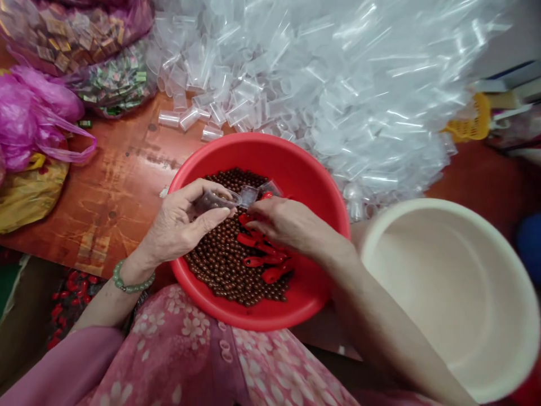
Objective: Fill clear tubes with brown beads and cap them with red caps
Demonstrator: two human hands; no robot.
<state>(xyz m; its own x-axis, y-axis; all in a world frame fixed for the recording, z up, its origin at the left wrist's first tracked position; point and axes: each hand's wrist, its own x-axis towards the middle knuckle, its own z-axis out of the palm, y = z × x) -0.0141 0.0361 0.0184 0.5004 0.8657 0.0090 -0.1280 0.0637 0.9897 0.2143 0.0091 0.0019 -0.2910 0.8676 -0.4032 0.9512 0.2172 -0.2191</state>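
My left hand [183,217], with a green bead bracelet on the wrist, is closed around a clear plastic tube [217,198] with dark contents showing through it. Further clear plastic pieces [249,195] lie just beyond the tube's right end. My right hand [281,220] is beside them, fingers bent and pinched together; what they hold is hidden. Both hands are over a red basin [253,148]. Many small round brown balls [228,265] cover its bottom. Several red plastic pieces [266,259] lie on the balls beneath my right hand.
A large heap of clear plastic tubes [338,84] spreads behind the basin. An off-white tub [435,282] stands at the right. Bags of small pieces [80,36] and a pink plastic bag [38,118] are at the left. A yellow basket [475,118] sits at the far right.
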